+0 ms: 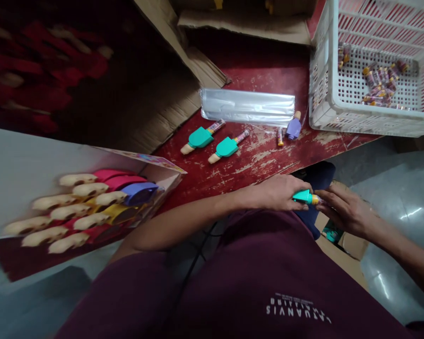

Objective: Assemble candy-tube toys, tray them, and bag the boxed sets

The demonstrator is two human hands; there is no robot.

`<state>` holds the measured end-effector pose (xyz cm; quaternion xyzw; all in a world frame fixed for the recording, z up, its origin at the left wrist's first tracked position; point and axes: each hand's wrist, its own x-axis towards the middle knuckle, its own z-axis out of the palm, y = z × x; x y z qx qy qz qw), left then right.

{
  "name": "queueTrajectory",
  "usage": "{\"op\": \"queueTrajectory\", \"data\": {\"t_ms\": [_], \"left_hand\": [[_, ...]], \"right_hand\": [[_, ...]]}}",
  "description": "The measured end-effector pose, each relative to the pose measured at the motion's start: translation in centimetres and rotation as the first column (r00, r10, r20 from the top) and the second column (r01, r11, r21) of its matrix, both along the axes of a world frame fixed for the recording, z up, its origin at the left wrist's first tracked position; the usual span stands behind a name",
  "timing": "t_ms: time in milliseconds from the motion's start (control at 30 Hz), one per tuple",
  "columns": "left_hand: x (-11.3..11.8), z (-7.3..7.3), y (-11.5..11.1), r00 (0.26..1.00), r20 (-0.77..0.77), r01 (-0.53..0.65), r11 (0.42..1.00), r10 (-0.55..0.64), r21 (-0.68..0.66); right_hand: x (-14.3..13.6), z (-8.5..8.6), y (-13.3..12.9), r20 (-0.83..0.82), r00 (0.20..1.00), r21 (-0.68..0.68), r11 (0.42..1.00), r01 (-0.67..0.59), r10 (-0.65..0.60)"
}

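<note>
Close to my body, my left hand (pixel 281 192) is closed on a teal plastic piece (pixel 303 197). A small tube with a yellow end (pixel 317 199) joins its right side, and the fingers of my right hand (pixel 344 207) are closed on that tube. Two teal pieces with beige tips, one at the left (pixel 200 138) and one nearer the middle (pixel 226 147), lie on the red table, each with a clear tube attached. A purple piece (pixel 294 128) and a loose small tube (pixel 280 137) lie to their right.
Clear plastic bags (pixel 247 106) lie on the worn red table (pixel 183 176). A white crate (pixel 371 114) holding several small tubes stands at the right. Cardboard boxes (pixel 169 113) and a box of colourful pieces (pixel 166 183) are at the left.
</note>
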<state>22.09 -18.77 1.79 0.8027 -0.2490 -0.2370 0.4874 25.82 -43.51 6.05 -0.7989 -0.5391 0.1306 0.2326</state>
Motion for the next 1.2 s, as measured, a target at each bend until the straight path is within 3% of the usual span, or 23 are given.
{"op": "queueTrajectory", "data": {"t_ms": [133, 233, 333, 433, 467, 500, 533, 600, 633, 667, 700, 767, 867, 933, 1000, 1033, 1067, 1133, 1167, 1200], "left_hand": [[-0.3, 0.1, -0.6, 0.994, 0.11, -0.014, 0.984, -0.005, 0.177], [-0.5, 0.4, -0.9, 0.992, 0.124, -0.02, 0.97, -0.011, 0.244], [-0.7, 0.8, -1.2, 0.981, 0.188, -0.014, 0.936, -0.056, 0.352], [-0.7, 1.1, -1.4, 0.927, 0.349, -0.044, 0.887, -0.136, 0.461], [-0.6, 1.1, -1.3, 0.907, 0.393, -0.053, 0.881, -0.155, 0.471], [-0.4, 1.1, -1.2, 0.895, 0.416, -0.06, 0.881, -0.161, 0.47], [-0.2, 1.1, -1.1, 0.897, 0.414, -0.062, 0.884, -0.154, 0.463], [0.5, 1.0, -0.7, 0.938, 0.332, -0.059, 0.9, -0.098, 0.433], [0.8, 1.0, -0.5, 0.964, 0.261, -0.06, 0.912, -0.052, 0.405], [1.0, 1.0, -0.2, 0.984, 0.18, -0.057, 0.929, -0.01, 0.365], [1.2, 0.9, 0.0, 0.995, 0.097, -0.051, 0.948, 0.022, 0.313], [1.4, 0.9, 0.2, 0.999, -0.029, -0.023, 0.979, 0.03, 0.201], [0.8, 0.8, 0.2, 0.999, -0.045, 0.034, 0.992, -0.029, 0.118], [0.1, 1.0, 0.1, 0.998, 0.041, 0.036, 0.989, -0.042, 0.146], [-0.5, 1.3, 0.0, 0.985, 0.163, 0.016, 0.974, -0.054, 0.226], [-0.8, 1.5, -0.1, 0.97, 0.229, 0.008, 0.959, -0.076, 0.283], [-0.9, 1.6, -0.2, 0.95, 0.293, -0.002, 0.939, -0.105, 0.343], [-1.0, 1.6, -0.3, 0.901, 0.398, -0.023, 0.898, -0.171, 0.44], [-1.0, 1.5, -0.3, 0.882, 0.431, -0.035, 0.885, -0.191, 0.464], [-0.9, 1.2, -0.2, 0.873, 0.448, -0.046, 0.881, -0.194, 0.471]], "right_hand": [[-0.3, 0.0, 0.3, -0.191, 0.971, -0.007, 0.989, 0.147, -0.146], [-0.3, 0.0, 0.7, -0.46, 0.82, -0.162, 0.94, 0.299, -0.34], [0.1, -0.5, 0.9, -0.696, 0.526, -0.337, 0.869, 0.362, -0.489], [0.7, -1.4, 0.9, -0.842, 0.138, -0.469, 0.834, 0.291, -0.522], [0.9, -1.6, 0.9, -0.85, 0.071, -0.49, 0.833, 0.256, -0.522], [1.1, -1.7, 1.0, -0.848, 0.08, -0.493, 0.835, 0.244, -0.524], [1.2, -1.7, 1.1, -0.832, 0.178, -0.474, 0.84, 0.265, -0.526], [1.3, -1.6, 1.2, -0.663, 0.565, -0.335, 0.869, 0.364, -0.492], [1.4, -1.5, 1.2, -0.477, 0.765, -0.218, 0.901, 0.374, -0.433], [1.4, -1.4, 1.2, -0.247, 0.905, -0.105, 0.938, 0.33, -0.346], [1.4, -1.3, 1.1, -0.021, 0.971, -0.022, 0.971, 0.239, -0.24], [1.3, -1.2, 0.9, 0.294, 0.955, 0.035, 0.999, 0.019, -0.028], [0.9, -0.9, 0.7, 0.405, 0.905, 0.031, 0.987, -0.159, 0.133], [0.4, -0.6, 0.7, 0.285, 0.952, 0.048, 0.99, -0.132, 0.113], [0.1, -0.4, 0.9, -0.008, 1.0, 0.029, 0.999, 0.015, -0.015], [0.0, -0.4, 1.1, -0.21, 0.97, -0.027, 0.993, 0.115, -0.118], [-0.1, -0.5, 1.3, -0.415, 0.879, -0.12, 0.972, 0.2, -0.233], [0.1, -0.9, 1.8, -0.702, 0.566, -0.342, 0.902, 0.265, -0.432], [0.2, -1.1, 2.1, -0.761, 0.422, -0.426, 0.87, 0.248, -0.493], [0.4, -1.2, 2.4, -0.78, 0.342, -0.474, 0.852, 0.224, -0.524]]}}
